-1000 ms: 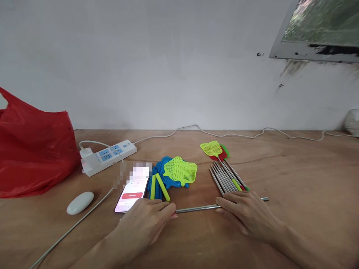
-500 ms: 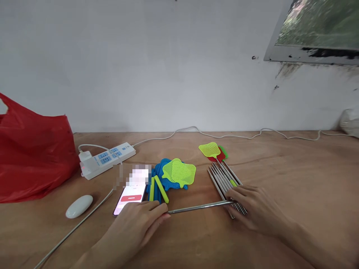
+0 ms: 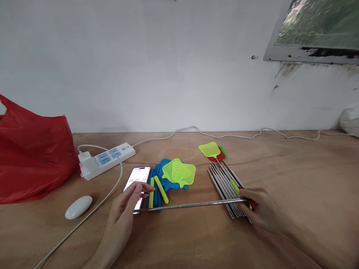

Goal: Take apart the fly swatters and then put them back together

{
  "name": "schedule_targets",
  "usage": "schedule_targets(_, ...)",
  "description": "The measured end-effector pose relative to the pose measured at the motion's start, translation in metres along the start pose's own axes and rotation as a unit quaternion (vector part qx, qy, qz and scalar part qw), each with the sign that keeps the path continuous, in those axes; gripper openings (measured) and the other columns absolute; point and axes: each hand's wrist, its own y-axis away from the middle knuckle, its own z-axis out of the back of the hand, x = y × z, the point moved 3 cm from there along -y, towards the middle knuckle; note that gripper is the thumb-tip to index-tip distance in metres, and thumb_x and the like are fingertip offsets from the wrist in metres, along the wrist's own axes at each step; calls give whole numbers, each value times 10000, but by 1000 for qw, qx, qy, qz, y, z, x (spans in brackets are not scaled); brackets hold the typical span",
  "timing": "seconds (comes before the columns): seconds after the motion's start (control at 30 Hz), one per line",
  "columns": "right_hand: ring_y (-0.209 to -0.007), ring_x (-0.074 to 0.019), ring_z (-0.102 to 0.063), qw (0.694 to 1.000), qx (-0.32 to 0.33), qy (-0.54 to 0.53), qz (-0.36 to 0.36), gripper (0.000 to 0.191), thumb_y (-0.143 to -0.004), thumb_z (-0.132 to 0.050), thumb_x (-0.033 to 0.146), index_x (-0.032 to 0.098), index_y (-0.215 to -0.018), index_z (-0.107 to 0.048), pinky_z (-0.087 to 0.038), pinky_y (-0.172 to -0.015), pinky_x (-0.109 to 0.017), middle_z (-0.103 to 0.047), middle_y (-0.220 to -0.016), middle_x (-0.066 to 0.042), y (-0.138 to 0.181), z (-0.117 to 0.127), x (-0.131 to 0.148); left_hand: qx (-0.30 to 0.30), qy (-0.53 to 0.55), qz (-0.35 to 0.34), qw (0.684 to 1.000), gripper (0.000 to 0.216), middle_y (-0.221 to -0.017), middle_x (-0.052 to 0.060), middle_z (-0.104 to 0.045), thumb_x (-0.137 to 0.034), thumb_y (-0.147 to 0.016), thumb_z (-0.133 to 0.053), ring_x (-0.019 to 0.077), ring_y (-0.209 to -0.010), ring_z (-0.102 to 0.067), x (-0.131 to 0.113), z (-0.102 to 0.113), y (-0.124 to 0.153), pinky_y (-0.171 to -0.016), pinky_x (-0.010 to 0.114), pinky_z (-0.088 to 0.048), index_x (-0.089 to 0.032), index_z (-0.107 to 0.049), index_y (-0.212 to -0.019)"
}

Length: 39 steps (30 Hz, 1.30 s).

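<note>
A long, thin telescopic metal rod (image 3: 190,205) lies across in front of me. My right hand (image 3: 259,205) is closed on its right end, above a row of shorter metal rods (image 3: 223,183). My left hand (image 3: 125,207) is open beside the rod's left end, its fingers stretched over the phone (image 3: 137,175) toward the yellow-green handle tubes (image 3: 161,189). Blue tubes (image 3: 156,198) lie under these. Yellow-green mesh swatter heads (image 3: 183,173) rest on blue swatter heads (image 3: 164,164). By my right hand, assembled swatters with yellow-green (image 3: 209,149), red and green heads lie, their handles partly hidden.
A white power strip (image 3: 112,158) with a plugged-in charger and a cable stands at the left. Near it are a white computer mouse (image 3: 79,207) and a red plastic bag (image 3: 36,153). A white cord (image 3: 224,135) runs along the wall.
My left hand has let go of the rod and moved left and up toward the tubes. The rod now shows longer, and my right hand has shifted slightly right with it.
</note>
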Motion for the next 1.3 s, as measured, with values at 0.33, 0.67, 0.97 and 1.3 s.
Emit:
schedule_targets(0.33, -476, -127, -524, 1000, 0, -11, -23, 194, -761, -541, 177, 217, -586, -467, -223, -506, -271, -590, -529, 30, -8, -1, 45, 43, 94, 36, 994, 392, -1134, 86, -722, -538, -969, -429, 272, -1134, -637, -15, -55, 10, -996, 426, -513, -223, -656, -917)
schedule_targets(0.67, -482, -150, -557, 998, 2, -44, -34, 184, -810, -549, 206, 220, -631, -507, -167, -517, -304, -612, -542, 21, -11, -16, 82, 34, 187, 49, 981, 373, -1113, 85, -715, -517, -966, -462, 265, -1141, -642, -20, -84, 11, -1045, 436, -488, -200, -644, -893)
schedule_targets(0.97, -483, -168, -577, 999, 8, -31, -26, 120, -821, -575, 216, 217, -701, -583, -125, -522, -321, -646, -566, 8, -15, -25, 101, 30, 245, 74, 966, 369, -1130, 91, -718, -514, -965, -472, 263, -1175, -635, -21, -100, 16, -1125, 471, -432, -190, -644, -925)
schedule_targets(1.3, -523, -178, -594, 998, 21, -48, -33, 127, -858, -566, 244, 218, -735, -584, -138, -527, -320, -653, -602, 1, -17, -31, 110, 41, 243, 89, 965, 403, -1338, 95, -630, -553, -972, -461, 274, -1353, -498, -15, -102, 18, -1190, 485, -334, -206, -635, -1079)
